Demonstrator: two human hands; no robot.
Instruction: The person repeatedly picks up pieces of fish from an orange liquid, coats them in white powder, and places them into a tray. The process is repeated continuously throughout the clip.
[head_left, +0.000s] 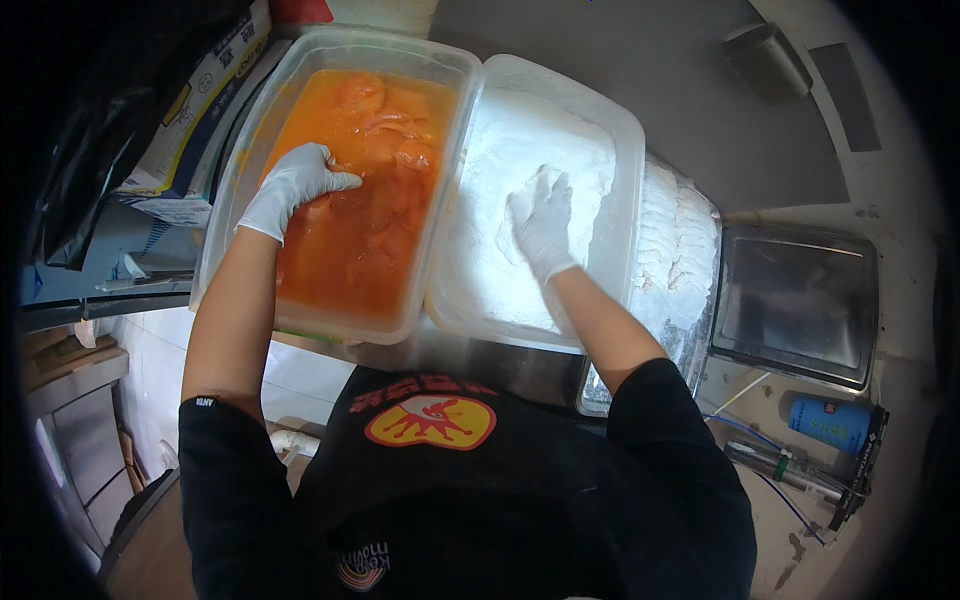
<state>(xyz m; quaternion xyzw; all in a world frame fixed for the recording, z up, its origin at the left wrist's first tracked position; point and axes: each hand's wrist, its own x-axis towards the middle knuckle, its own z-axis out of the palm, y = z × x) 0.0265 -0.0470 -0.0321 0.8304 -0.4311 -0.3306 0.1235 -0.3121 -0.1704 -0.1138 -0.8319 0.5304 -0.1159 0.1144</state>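
My left hand (304, 178), in a white glove, reaches into a translucent plastic tub (457, 142) of orange liquid. Its thumb is spread, while the fingertips dip into the marinade and touch or nearly touch soft pieces of raw meat (367, 94). Whether they grip a piece cannot be seen. My right hand (546, 221), also gloved and dusted white, lies palm down with fingers extended on white flour (487, 262) in a second translucent tub (626, 161). A low mound of flour shows around its fingers; anything beneath the palm is hidden.
Right of the flour tub, a metal tray (709, 292) carries rows of flour-coated pieces (675, 232). Beyond it lies a lidded metal container (799, 304). A blue cylinder (829, 424) and tubing are lower right. Cardboard boxes (206, 112) and a black plastic bag (97, 142) crowd the left.
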